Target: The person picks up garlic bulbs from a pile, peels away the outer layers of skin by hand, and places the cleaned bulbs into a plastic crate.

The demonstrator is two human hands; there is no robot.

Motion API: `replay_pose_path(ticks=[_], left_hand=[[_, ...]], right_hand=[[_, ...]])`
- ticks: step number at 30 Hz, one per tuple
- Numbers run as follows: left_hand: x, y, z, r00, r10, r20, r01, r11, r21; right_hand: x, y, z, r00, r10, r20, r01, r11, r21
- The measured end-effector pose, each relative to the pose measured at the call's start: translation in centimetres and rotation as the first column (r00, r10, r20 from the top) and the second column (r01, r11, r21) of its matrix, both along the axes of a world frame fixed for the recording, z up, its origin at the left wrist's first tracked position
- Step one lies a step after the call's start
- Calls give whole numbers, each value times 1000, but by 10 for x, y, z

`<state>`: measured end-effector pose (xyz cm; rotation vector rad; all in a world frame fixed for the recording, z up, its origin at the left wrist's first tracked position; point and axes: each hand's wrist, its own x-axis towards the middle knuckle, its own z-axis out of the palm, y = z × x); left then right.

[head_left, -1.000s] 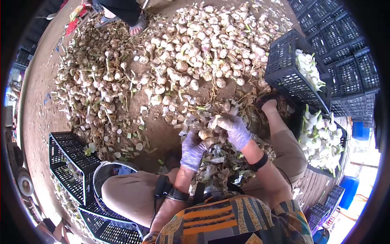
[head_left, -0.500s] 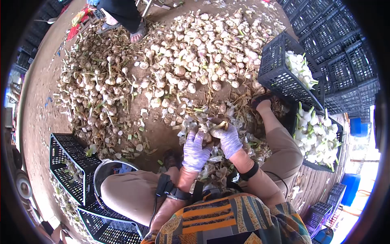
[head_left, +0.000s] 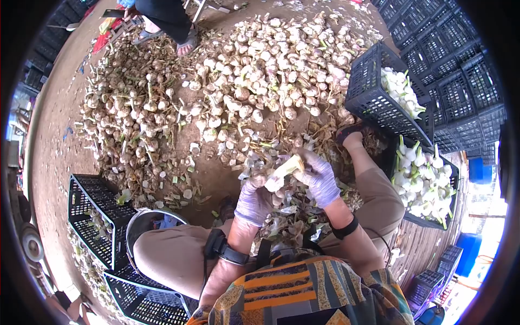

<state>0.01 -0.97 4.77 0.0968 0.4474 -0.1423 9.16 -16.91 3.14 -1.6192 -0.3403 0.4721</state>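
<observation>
Between my two gloved hands is a garlic bulb (head_left: 275,183) with a thick pale stem slanting up to the right. My left hand (head_left: 253,201) has its fingers closed about the bulb end. The fingers of my right hand (head_left: 320,181) are closed at the stem. Whether a tool is also in my right hand I cannot make out. Loose papery garlic skins (head_left: 292,222) lie on the ground below both hands, between my legs.
Beyond my hands spreads a large heap of unpeeled garlic (head_left: 271,65). To the right, one black crate (head_left: 374,89) and another crate (head_left: 452,173) hold white garlic. Left are a bucket (head_left: 132,233) and black crates (head_left: 89,216). Another person's foot (head_left: 187,47) stands near the heap.
My hands have moved slightly apart, and the right one has risen. The garlic bulb and its stem are now in plain sight between them. The other person's hand now shows at top left.
</observation>
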Motion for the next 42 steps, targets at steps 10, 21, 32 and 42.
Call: replay_pose_path(ticks=[10, 21, 32, 42], left_hand=[[0, -10, 4, 994, 75, 76, -102, 880, 463], [-5, 1, 3, 990, -99, -99, 131, 904, 407], [-4, -8, 8, 987, -161, -27, 146, 794, 590], [4, -10, -6, 992, -98, 78, 48, 874, 484]], right_hand=[[-17, 28, 31, 997, -20, -75, 25, 998, 64], [-14, 22, 39, 814, 154, -561, 85, 923, 376], [-5, 18, 18, 726, 332, 602, 1, 875, -483], [35, -36, 20, 972, -149, 184, 179, 971, -157]])
